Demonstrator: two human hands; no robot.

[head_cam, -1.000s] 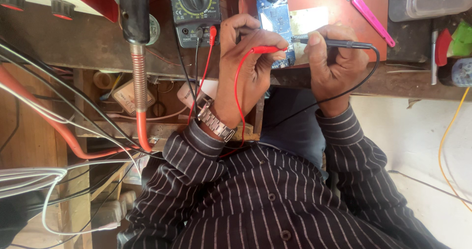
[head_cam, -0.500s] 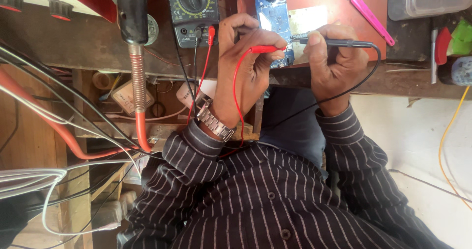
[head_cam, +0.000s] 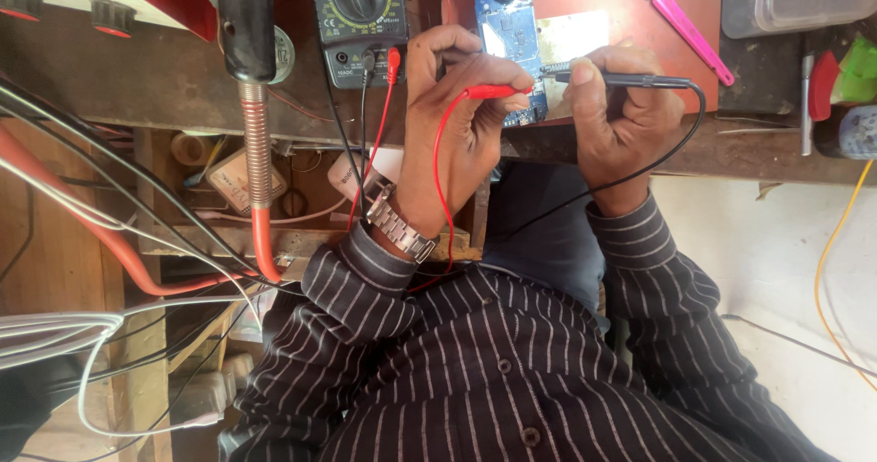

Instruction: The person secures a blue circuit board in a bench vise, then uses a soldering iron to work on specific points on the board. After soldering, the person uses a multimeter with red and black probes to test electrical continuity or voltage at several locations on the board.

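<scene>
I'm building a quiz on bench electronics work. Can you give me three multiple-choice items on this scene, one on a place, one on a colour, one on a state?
1. Where does the multimeter lie relative to the blue circuit board?
A. left of it in the picture
B. right of it
C. on top of it

2. What colour is the probe in the left hand?
A. black
B. red
C. yellow

3. How does the right hand stand?
A. open and empty
B. resting flat on the bench
C. closed on the black probe

Answers: 1 A, the meter sits picture-left of the board. 2 B, the fingers pinch a red probe. 3 C, the fingers wrap the black probe, tip at the board.
</scene>
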